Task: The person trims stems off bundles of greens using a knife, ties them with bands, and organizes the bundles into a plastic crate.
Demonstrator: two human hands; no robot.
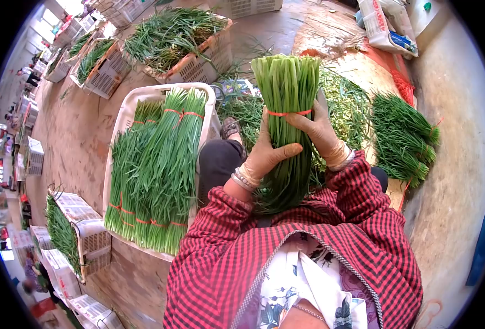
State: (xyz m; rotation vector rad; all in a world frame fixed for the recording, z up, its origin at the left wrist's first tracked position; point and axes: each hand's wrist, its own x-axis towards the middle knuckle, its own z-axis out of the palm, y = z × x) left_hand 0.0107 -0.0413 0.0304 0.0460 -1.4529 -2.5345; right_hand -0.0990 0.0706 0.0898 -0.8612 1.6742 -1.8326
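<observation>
Before you: one banded green bundle, left hand and right hand grasping it; leaf tips perhaps touch your jacket.

Item: one bundle of green stalks, which I hold upright, upper centre of the frame. Pale ends uppermost, nearly level; long leaves, darker green, hanging below. Bound with one red band (thin, across the stems' paler part).

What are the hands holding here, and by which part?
The left hand and right hand hold a bundle of greens around its stems, near the red band.
</observation>
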